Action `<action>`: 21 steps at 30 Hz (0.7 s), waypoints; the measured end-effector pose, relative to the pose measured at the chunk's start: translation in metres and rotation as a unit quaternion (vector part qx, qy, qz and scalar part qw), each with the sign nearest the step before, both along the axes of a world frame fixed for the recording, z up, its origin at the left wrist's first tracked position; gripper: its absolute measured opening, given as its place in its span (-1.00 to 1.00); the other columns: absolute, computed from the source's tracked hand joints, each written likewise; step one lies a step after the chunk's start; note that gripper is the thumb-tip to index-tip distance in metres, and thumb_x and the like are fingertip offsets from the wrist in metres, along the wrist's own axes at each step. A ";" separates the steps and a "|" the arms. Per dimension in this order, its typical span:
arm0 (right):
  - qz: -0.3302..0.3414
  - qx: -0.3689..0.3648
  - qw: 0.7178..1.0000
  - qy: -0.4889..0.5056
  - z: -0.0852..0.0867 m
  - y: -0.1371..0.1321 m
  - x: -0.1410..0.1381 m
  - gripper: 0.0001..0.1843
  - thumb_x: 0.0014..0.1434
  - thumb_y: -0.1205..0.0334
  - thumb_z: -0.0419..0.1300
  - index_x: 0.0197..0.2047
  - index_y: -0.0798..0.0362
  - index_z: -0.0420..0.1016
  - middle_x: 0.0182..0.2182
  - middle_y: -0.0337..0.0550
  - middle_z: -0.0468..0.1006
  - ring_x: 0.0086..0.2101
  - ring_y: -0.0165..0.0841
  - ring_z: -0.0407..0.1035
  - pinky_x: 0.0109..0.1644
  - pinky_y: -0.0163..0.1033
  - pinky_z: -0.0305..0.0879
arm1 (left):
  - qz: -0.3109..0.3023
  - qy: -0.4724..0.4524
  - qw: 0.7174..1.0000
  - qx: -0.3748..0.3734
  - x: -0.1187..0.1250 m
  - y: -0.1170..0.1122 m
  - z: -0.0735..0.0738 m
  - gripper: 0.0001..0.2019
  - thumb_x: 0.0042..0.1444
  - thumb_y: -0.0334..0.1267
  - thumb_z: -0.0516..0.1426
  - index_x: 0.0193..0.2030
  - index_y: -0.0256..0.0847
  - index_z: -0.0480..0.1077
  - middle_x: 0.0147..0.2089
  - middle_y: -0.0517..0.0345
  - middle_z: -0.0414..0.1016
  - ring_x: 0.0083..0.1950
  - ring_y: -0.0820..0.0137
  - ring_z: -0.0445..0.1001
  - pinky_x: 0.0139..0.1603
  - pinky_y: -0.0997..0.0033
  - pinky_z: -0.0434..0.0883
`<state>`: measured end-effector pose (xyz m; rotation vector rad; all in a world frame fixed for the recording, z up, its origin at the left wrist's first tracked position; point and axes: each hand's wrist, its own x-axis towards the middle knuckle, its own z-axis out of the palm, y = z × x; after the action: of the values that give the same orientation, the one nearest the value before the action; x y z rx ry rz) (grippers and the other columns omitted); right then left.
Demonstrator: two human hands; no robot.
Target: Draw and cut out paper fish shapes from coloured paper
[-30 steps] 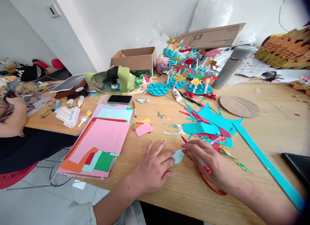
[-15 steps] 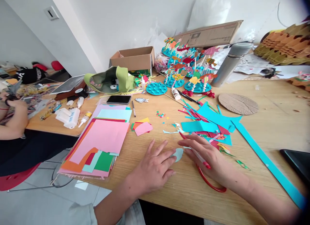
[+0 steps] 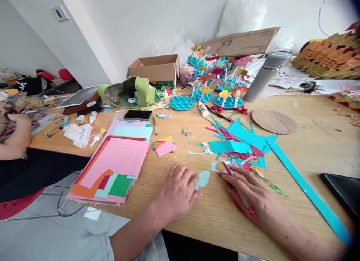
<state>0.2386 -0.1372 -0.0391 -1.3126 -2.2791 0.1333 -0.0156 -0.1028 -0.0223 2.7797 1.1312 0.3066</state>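
Between our parted hands, a pale blue paper cutout [image 3: 203, 179] lies on the surface [image 3: 309, 141]; our left hand [image 3: 177, 191] touches it, our right hand [image 3: 254, 195] grips a red-tipped pen [image 3: 246, 205].

Bright even light on the counter [image 3: 303, 156], soft shadows, edges bowing wide, dark smear creeping into the top right corner
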 end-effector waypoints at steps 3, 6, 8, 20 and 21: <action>-0.002 0.012 1.000 -0.003 0.001 -0.002 0.002 -0.60 0.27 0.37 0.05 0.16 -0.04 0.34 0.09 0.05 0.48 0.13 -0.04 0.28 0.03 0.14 0.40 | -0.019 -0.012 1.000 0.017 -0.001 0.004 0.003 -0.64 0.29 -0.12 -0.03 0.16 -0.15 0.31 0.24 0.05 0.31 0.32 0.15 0.11 0.32 -0.05 0.08; -0.008 -0.001 1.000 0.003 0.005 -0.008 -0.005 -0.58 0.26 0.38 0.04 0.17 -0.05 0.32 0.11 0.04 0.46 0.17 -0.02 0.23 0.06 0.18 0.37 | -0.080 -0.008 0.997 0.010 0.000 0.012 0.007 -0.60 0.30 -0.10 -0.06 0.23 -0.09 0.23 0.33 0.14 0.21 0.43 0.18 -0.08 0.36 -0.13 -0.02; -0.013 -0.021 1.000 0.019 0.010 -0.011 -0.016 -0.58 0.27 0.38 0.02 0.18 -0.04 0.32 0.10 0.06 0.46 0.17 -0.03 0.23 0.05 0.15 0.39 | -0.092 -0.008 0.996 0.001 0.001 0.014 0.008 -0.59 0.30 -0.09 -0.06 0.24 -0.09 0.21 0.30 0.11 0.26 0.44 0.21 -0.10 0.36 -0.15 -0.04; 0.105 -0.071 0.992 -0.011 0.022 0.035 -0.048 -0.53 0.22 0.49 0.04 0.18 0.02 0.32 0.07 0.07 0.49 0.20 -0.08 0.17 0.09 0.10 0.36 | -0.037 -0.054 0.998 -0.002 -0.012 -0.003 -0.002 -0.74 0.23 -0.14 0.06 0.00 -0.14 0.41 0.09 0.02 0.38 0.26 0.17 0.19 0.32 -0.06 0.11; 0.116 -0.072 0.991 -0.008 0.023 0.040 -0.050 -0.56 0.22 0.46 0.06 0.16 0.03 0.35 0.07 0.08 0.48 0.20 -0.09 0.17 0.11 0.10 0.34 | -0.035 -0.058 0.998 -0.008 -0.013 -0.004 -0.002 -0.74 0.23 -0.15 0.06 -0.01 -0.14 0.42 0.07 0.01 0.39 0.22 0.18 0.22 0.30 -0.04 0.15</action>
<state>0.1885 -0.0974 -0.0161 -1.1150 -2.4685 0.3755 -0.0289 -0.1063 -0.0241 2.7409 1.0034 0.4426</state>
